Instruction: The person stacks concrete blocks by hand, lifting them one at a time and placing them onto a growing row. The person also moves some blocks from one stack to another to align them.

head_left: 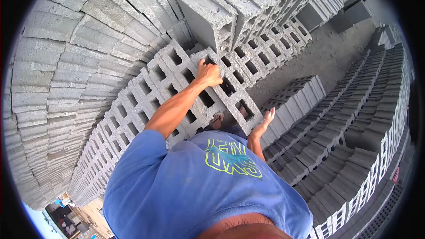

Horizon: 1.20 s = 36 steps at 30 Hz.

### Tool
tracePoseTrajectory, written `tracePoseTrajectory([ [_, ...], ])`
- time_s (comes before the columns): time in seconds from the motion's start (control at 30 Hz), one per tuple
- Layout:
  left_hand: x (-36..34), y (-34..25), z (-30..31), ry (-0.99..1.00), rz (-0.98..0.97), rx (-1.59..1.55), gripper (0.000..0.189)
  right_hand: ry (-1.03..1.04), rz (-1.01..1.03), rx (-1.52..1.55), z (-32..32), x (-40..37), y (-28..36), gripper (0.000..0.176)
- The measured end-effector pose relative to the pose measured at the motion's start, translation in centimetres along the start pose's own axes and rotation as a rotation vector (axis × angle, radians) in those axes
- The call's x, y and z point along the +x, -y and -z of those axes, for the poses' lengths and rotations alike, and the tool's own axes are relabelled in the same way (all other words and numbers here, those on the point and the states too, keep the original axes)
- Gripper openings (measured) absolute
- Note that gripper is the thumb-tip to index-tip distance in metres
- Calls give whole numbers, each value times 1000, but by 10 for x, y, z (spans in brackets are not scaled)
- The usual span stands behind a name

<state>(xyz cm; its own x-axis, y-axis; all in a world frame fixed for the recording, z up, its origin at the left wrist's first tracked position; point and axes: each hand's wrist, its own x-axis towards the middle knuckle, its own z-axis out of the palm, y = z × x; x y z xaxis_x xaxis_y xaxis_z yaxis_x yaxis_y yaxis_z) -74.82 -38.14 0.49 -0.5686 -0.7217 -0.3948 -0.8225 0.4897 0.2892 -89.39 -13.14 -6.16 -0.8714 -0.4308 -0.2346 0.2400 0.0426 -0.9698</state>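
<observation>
A grey hollow concrete block [234,98] is tilted in front of me, its row of square holes facing up. My left hand [209,74] is closed over its far end, fingers hooked at the edge of a hole. Beside the near end is my right hand [263,125], fingers stretched out and palm turned toward the block's end. To the left of the block runs a row of stacked hollow blocks [158,74], holes upward, right alongside it. Part of a foot [216,121] shows below, near my shirt.
A high wall of stacked blocks [57,66] rises on the left. Upright blocks [208,13] stand on the row ahead. Long block rows [336,132] fill the right side, with a lower stack [301,102] nearer. Bare ground [330,53] shows between the rows.
</observation>
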Motion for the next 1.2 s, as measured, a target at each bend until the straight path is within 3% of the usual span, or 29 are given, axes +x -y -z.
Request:
tracePoseTrajectory([
  [0.13, 18, 21, 21, -21, 61, 76, 23, 82, 46, -4, -40, 5, -15, 61],
  [0.23, 42, 53, 31, -28, 102, 166, 25, 100, -152, 100, -81, 5, -34, 61],
  [0.33, 56, 62, 37, -52, 130, 146, 26, 155, -100, 61, -100, 19, -42, 60],
  [0.5, 48, 71, 35, -63, 116, 70, 24, 174, -178, 117, -96, 10, -41, 58],
  [0.63, 53, 70, 39, -58, 133, 102, 24, 183, -119, 31, -97, 14, -45, 58],
  [0.7, 53, 69, 36, -119, 112, 67, 26, 287, -98, -60, -89, 15, -34, 58],
  [0.83, 52, 76, 37, -148, 132, 78, 30, 329, -164, 150, -85, 20, -59, 60],
  [0.9, 55, 79, 35, -111, 165, 77, 31, 328, -153, 111, -83, 16, -61, 58],
  [0.97, 60, 79, 32, -161, 184, 82, 31, 455, -165, -69, -75, 13, -58, 58],
  [1.1, 57, 81, 26, -197, 139, 178, 32, 739, -89, -440, -68, 48, -33, 61],
  [1.13, 49, 80, 28, -155, 126, 162, 43, 693, -50, -501, -69, 51, -26, 58],
  [1.17, 38, 76, 27, -175, 137, 157, 43, 707, -32, -502, -75, 60, -19, 58],
  [1.2, 24, 73, 22, -414, 91, 59, 48, 704, 238, -494, -95, 67, 17, 56],
])
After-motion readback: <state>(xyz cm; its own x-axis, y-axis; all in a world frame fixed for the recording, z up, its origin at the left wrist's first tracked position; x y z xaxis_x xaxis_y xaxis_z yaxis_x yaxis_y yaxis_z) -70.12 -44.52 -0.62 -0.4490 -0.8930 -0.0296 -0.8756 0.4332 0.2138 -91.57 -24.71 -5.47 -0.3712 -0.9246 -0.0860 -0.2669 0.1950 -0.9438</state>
